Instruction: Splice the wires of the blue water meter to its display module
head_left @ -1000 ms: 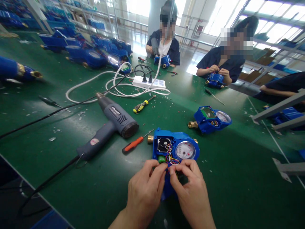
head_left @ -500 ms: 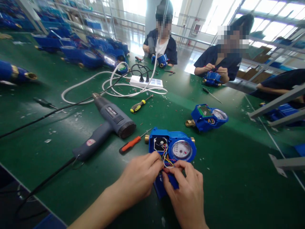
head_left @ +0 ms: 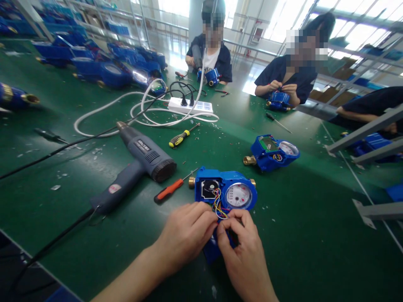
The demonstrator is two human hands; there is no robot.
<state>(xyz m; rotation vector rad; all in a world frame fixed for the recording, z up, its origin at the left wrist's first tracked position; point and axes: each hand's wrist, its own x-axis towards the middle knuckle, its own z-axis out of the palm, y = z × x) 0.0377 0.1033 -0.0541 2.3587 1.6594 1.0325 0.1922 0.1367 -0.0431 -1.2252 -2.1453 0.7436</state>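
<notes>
A blue water meter (head_left: 225, 191) with a round dial and an open compartment lies on the green table (head_left: 315, 235) in front of me. Coloured wires (head_left: 217, 205) come out of its near side. My left hand (head_left: 185, 233) and my right hand (head_left: 241, 247) meet at the meter's near edge, fingertips pinched on the wires and on a blue piece of the casing (head_left: 212, 249) below them. What lies under my fingers is hidden.
A grey heat gun (head_left: 138, 161) with a black cord lies left of the meter, with an orange screwdriver (head_left: 170, 190) and a yellow-black screwdriver (head_left: 181, 137) near it. A second open meter (head_left: 272, 151) sits behind. A white power strip (head_left: 190, 107) and three seated people are farther back.
The green part seen on the meter a second ago is now hidden under my left hand. Both hands have closed in on the wires. The view has shifted slightly.
</notes>
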